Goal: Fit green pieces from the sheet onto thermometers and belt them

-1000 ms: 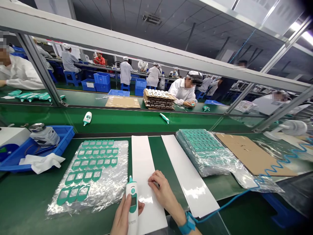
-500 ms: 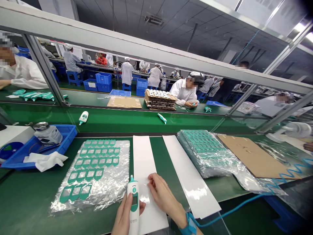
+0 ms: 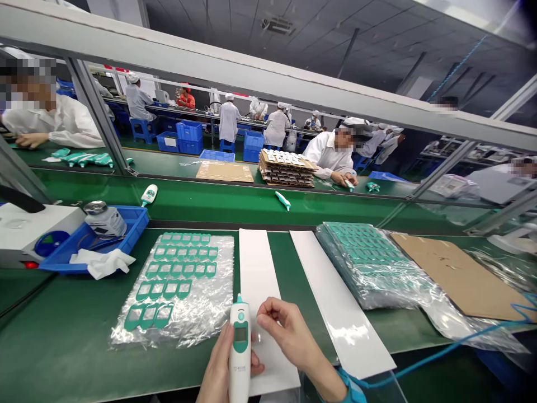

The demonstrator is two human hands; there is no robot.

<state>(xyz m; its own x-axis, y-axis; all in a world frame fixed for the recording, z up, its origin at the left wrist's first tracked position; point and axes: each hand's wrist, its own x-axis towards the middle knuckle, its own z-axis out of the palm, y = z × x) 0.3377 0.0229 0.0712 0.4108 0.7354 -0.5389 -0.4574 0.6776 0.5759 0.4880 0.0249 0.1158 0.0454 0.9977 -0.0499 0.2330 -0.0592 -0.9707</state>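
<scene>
My left hand (image 3: 218,364) is closed round a white ear thermometer (image 3: 240,358), upright with its green tip pointing away from me. A green panel surrounds its small grey display. Just right of the thermometer, my right hand (image 3: 289,330) makes a pinch with thumb and forefinger; whatever is between them is too small to make out. A blue band circles that wrist. Both hands are over a long white strip (image 3: 255,263). To the left lies a clear plastic sheet (image 3: 205,313) bearing rows of green frame-shaped pieces (image 3: 162,289).
Another white strip (image 3: 339,313) lies on the right, beside a bagged stack of green pieces (image 3: 364,246) and cardboard (image 3: 457,274). A blue tray (image 3: 138,229) holds a bottle (image 3: 107,221). Thermometers (image 3: 149,195) rest on the green belt (image 3: 218,204). A blue cord (image 3: 419,358) runs right. Co-workers sit opposite.
The view has swung slightly left, so the scene sits further right. My left hand still grips the thermometer; my right hand keeps its pinch close by.
</scene>
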